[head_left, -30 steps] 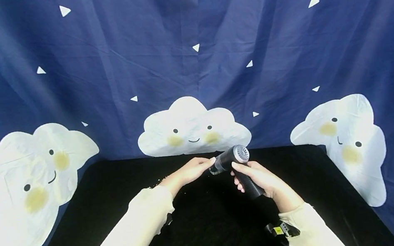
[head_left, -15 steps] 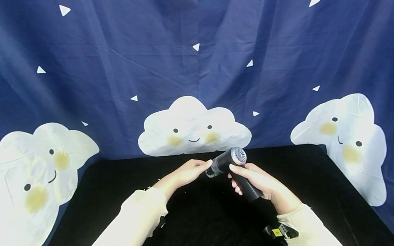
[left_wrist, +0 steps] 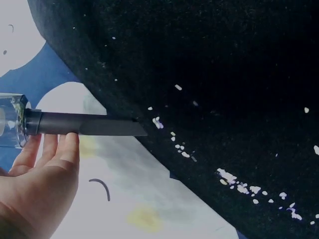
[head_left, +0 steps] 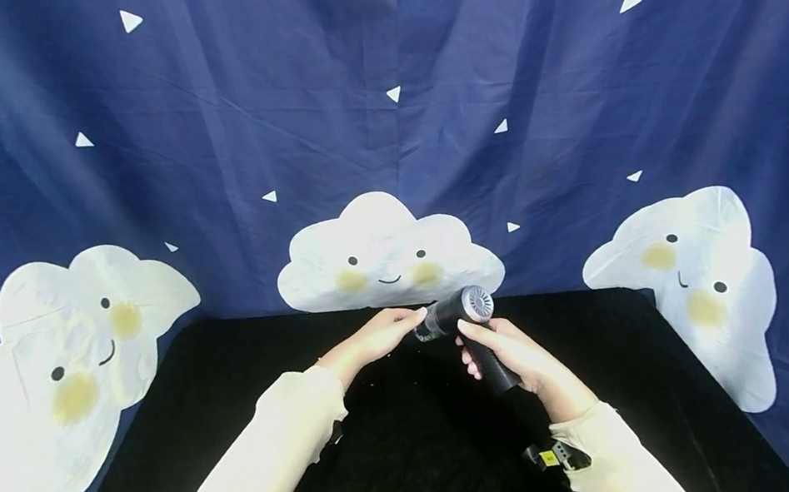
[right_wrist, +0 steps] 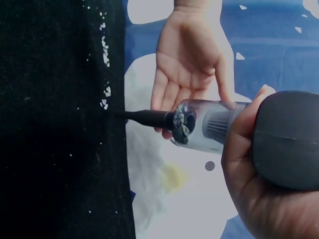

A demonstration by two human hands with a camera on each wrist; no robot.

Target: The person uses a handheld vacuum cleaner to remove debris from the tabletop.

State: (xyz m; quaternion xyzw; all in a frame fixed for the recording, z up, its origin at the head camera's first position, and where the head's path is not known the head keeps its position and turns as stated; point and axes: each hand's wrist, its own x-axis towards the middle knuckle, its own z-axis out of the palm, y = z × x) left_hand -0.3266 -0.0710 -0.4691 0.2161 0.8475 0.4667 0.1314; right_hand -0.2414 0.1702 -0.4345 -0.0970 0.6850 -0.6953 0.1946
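My right hand [head_left: 519, 350] grips the ribbed handle of a black handheld vacuum cleaner [head_left: 455, 313], its silver round vent facing up and right. The see-through dust cup [right_wrist: 202, 124] has flaky debris gathered at its front. From it a black crevice nozzle [left_wrist: 89, 123] points at the dark cloth. My left hand [head_left: 380, 334] holds the front end. Its thumb lies along the cup, and its fingers reach behind the nozzle's base [left_wrist: 55, 157], partly hidden there. White crumbs [left_wrist: 244, 188] are scattered in a line on the cloth beyond the nozzle tip.
A black cloth [head_left: 407, 446] covers the tabletop. Behind it hangs a blue curtain [head_left: 317, 122] printed with white clouds and triangles. More white specks [right_wrist: 105, 55] lie along the cloth's far edge.
The vacuum cleaner and both hands first shifted a little left and nearer, then back up and slightly away. Both hands keep their hold.
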